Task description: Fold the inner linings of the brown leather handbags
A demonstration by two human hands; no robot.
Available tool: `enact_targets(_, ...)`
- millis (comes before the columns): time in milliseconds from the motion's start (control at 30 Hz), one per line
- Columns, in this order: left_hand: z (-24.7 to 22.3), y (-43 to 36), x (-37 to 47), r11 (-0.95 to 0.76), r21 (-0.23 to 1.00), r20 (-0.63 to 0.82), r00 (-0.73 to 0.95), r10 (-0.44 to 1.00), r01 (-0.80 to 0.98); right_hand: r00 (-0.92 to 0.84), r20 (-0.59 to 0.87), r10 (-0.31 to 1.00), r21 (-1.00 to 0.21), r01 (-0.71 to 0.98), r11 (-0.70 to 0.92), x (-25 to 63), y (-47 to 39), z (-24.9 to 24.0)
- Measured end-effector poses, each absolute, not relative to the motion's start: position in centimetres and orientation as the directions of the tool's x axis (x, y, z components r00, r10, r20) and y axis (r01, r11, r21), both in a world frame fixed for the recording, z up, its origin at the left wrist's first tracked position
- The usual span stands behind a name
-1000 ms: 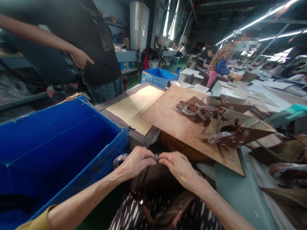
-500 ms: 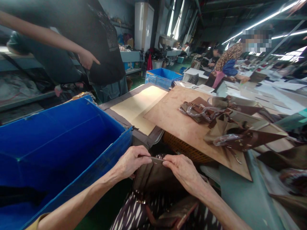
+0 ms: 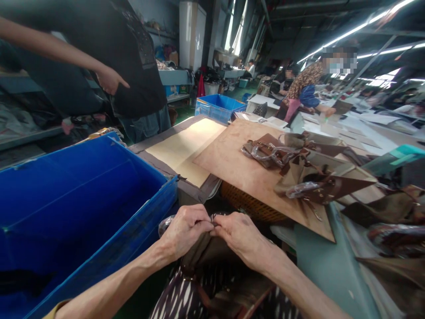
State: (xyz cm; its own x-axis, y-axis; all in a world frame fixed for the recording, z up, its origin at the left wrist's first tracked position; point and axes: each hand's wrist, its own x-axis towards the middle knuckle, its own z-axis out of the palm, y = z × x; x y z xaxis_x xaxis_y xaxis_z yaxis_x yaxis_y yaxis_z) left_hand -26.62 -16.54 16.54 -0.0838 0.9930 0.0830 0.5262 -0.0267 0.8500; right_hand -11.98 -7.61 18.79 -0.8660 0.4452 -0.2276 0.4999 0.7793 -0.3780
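A brown handbag (image 3: 222,257) with leather-like straps rests on my lap, over patterned black-and-white clothing. My left hand (image 3: 191,226) is closed in a pinch on the bag's upper edge. Right beside it, my right hand (image 3: 237,235) pinches the same edge, and the fingertips of both hands nearly meet. The fingers cover the part of the edge they grip. Clear plastic wrap (image 3: 165,225) shows just left of my left hand.
At left stands a large blue bin (image 3: 83,195). A brown board (image 3: 239,155) on the right carries several handbags (image 3: 308,177) with plastic-wrapped handles. Pale sheet material (image 3: 186,150) lies beyond. A person in dark clothing (image 3: 133,66) stands at left; another works at the far right.
My hands have drawn together along the bag's edge, closing the gap between them. Clear plastic now shows beside my left hand. The view has shifted slightly to the right.
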Motion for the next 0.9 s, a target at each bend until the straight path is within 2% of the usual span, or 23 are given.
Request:
enact_targets(67, 16.8, -16.1, -25.9, -0.046, 0.835, 0.086, -0.048, 0.995, 0.548, -0.864, -0.286, 0.415, -0.442, 0.503, 0.743, -12.5, -7.4, 19.2)
enact_targets(167, 17.8, -15.0, -24.8, -0.071, 0.805, 0.095, -0.01, 0.995, 0.589, -0.807, -0.389, 0.445, -0.541, 0.591, 0.598, -12.3, -7.2, 19.6)
enact_targets(300, 20.9, -14.9, -25.1, -0.209, 0.833, 0.221, 0.039, 0.975, 0.513, -0.779, -0.373, 0.504, -0.615, 0.614, 0.495, -10.2, -7.0, 21.0)
enact_targets(367, 22.1, -15.7, -26.7, -0.242, 0.853, 0.307, -0.068, 0.949, 0.463, -0.767, -0.354, 0.536, -0.689, 0.601, 0.406, -8.2, -6.6, 22.1)
enact_targets(400, 22.1, -16.2, -27.7, -0.213, 0.86, 0.327, -0.179, 0.928, 0.465, -0.748, -0.35, 0.564, -0.738, 0.591, 0.326, -7.1, -6.3, 22.7)
enact_targets(467, 20.9, -16.7, -29.6, -0.091, 0.888, 0.284, -0.382, 0.879, 0.451, -0.679, -0.333, 0.654, -0.839, 0.53, 0.123, -4.7, -5.8, 23.4)
enact_targets(500, 19.8, -16.8, -30.3, -0.018, 0.912, 0.206, -0.42, 0.884, 0.41, -0.631, -0.316, 0.708, -0.884, 0.468, 0.022, -3.5, -5.5, 23.5)
enact_targets(567, 17.1, -16.4, -31.0, 0.091, 0.963, 0.002, -0.346, 0.938, 0.253, -0.517, -0.259, 0.816, -0.955, 0.264, -0.136, -1.6, -5.1, 22.9)
enact_targets(600, 15.9, -16.0, -30.9, 0.139, 0.971, -0.09, -0.24, 0.967, 0.193, -0.453, -0.222, 0.863, -0.973, 0.152, -0.171, -0.8, -4.9, 22.2)
enact_targets(667, 14.2, -15.2, -30.2, 0.192, 0.971, -0.185, -0.065, 0.981, 0.139, -0.317, -0.166, 0.934, -0.983, -0.027, -0.184, 0.2, -4.8, 20.3)
enact_targets(767, 13.8, -14.4, -28.5, 0.178, 0.975, -0.19, 0.089, 0.978, 0.131, -0.219, -0.167, 0.961, -0.961, -0.183, -0.209, 0.5, -5.0, 17.1)
enact_targets(900, 13.7, -13.7, -26.9, 0.15, 0.985, -0.163, 0.187, 0.969, 0.086, -0.187, -0.202, 0.961, -0.911, -0.324, -0.255, -0.3, -5.9, 14.2)
